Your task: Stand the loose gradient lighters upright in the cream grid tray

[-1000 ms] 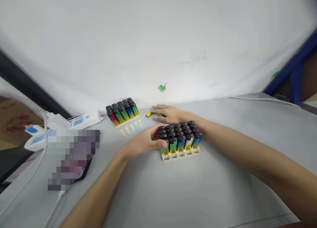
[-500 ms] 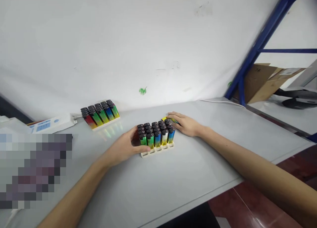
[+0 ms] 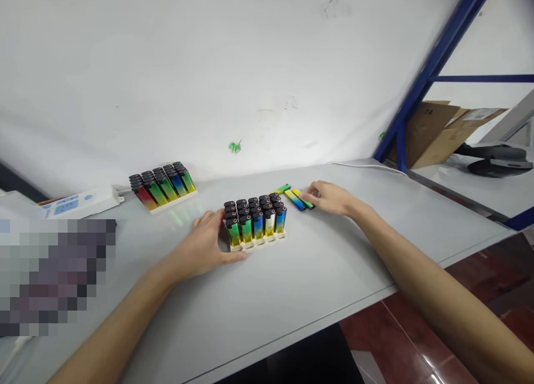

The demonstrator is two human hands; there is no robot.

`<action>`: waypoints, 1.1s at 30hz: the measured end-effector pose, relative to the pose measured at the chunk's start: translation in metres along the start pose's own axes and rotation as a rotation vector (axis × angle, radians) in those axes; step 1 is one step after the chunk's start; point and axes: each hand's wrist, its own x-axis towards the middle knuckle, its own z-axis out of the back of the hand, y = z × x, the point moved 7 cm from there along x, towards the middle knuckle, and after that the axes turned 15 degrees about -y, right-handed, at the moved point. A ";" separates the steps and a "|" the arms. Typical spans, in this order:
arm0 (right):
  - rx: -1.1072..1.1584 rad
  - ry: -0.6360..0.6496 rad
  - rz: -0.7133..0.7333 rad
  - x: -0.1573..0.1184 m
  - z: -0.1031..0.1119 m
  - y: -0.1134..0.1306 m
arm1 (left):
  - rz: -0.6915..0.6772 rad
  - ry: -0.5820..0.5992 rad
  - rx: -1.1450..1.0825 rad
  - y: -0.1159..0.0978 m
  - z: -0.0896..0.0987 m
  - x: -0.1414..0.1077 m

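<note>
On the table [image 3: 292, 286], the near rack [image 3: 267, 242] stood within the left hand's [image 3: 200, 247] spread; the nearer right hand [image 3: 331, 198] was curled, whether pinching unclear, with loose lighters [image 3: 295, 200] just left, two slanting far-left to near-right.

- Left hand [image 3: 198, 250], eight o'clock: fingertips lost behind the racked lighters [image 3: 246, 228], so no calling their hold!
- And those lighters: front row masks the back rows' bodies.
- Right hand [image 3: 334, 198], three o'clock: some fingers tucked from sight; grip on the loose lighters [image 3: 295, 200]? Can't tell.
- Eight o'clock, a patch [image 3: 54, 278] of coarse squares, sliced by the left edge.
- Two o'clock, label [image 3: 479, 114] too small to read.
- Six o'clock, dark shape [image 3: 308, 356] chopped off below.
</note>
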 end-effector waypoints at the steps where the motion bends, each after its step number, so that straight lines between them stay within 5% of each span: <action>1: -0.013 0.015 -0.038 0.000 0.001 -0.005 | 0.007 -0.017 0.004 0.000 0.001 0.000; 33: -0.050 0.001 -0.057 0.002 -0.005 -0.015 | -0.075 -0.031 0.044 0.002 0.008 0.005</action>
